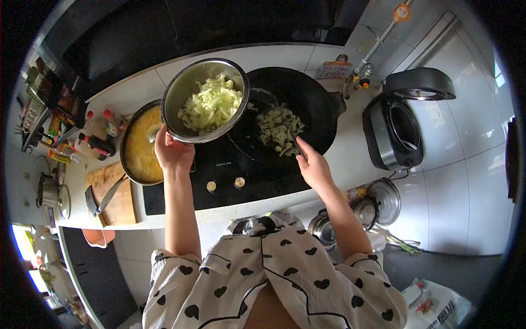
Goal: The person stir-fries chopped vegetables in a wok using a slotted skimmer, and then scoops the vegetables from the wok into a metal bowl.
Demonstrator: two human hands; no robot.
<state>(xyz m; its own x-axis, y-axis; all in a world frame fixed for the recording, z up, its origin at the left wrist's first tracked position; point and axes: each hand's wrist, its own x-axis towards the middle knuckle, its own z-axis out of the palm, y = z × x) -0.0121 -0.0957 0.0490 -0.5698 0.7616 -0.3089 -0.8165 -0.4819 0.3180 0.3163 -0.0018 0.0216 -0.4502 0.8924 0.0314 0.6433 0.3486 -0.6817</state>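
Observation:
My left hand (pixel 174 152) grips the near rim of a steel bowl (pixel 174 93), which is tilted toward me beside the wok. Pale green chopped vegetable (pixel 213 105) lies inside it. Over the near right side of the black wok (pixel 315 118), my right hand (pixel 313 164) is closed on the dark handle of a utensil, probably a spatula; its far end is hidden. More chopped vegetable (pixel 279 129) sits in the wok. Left of the bowl, partly behind it, a pan (pixel 125 148) holds a yellow-orange liquid dish (pixel 143 145).
A cutting board (pixel 123 205) with a knife (pixel 111 194) lies on the left counter. Bottles (pixel 97 145) stand behind it. An open-lidded rice cooker (pixel 392 134) is at the right. Stove knobs (pixel 239 183) face me. Lids and pots (pixel 383 200) sit low on the right.

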